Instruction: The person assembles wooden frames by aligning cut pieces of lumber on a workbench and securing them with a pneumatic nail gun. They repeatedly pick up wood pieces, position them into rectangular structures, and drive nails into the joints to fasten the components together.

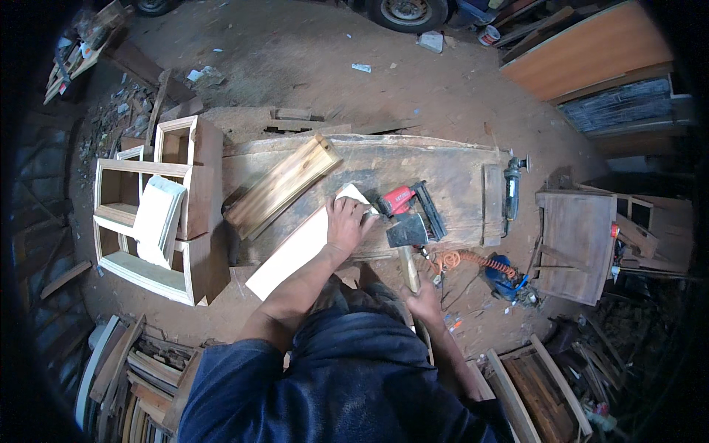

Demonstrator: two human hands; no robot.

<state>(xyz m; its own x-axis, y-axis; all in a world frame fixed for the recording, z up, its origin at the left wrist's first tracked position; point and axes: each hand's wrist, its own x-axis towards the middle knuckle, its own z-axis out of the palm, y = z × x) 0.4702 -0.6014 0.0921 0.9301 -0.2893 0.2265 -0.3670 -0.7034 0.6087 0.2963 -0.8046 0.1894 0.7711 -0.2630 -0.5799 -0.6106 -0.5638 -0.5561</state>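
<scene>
My left hand (347, 224) grips a long pale board (292, 255) near its far end, fingers spread over the top of it. The board slants across the workbench (458, 166) toward my body. In my right hand (424, 297) is the wooden handle of a mallet, closed in my fingers. The mallet's dark, blocky head (407, 231) is over the bench's near edge. Just beyond that head lies a red and black nail gun (410, 203). Left of the pale board rests a brown wooden piece like a shallow trough (288, 184).
Wooden cabinet frames (203, 210) stand at the left, with white panels (160, 218) leaning on them. An angle grinder (511, 190) lies at the bench's right end. An orange coiled hose (469, 260) hangs off the near side. Scrap wood (151, 376) is piled at lower left.
</scene>
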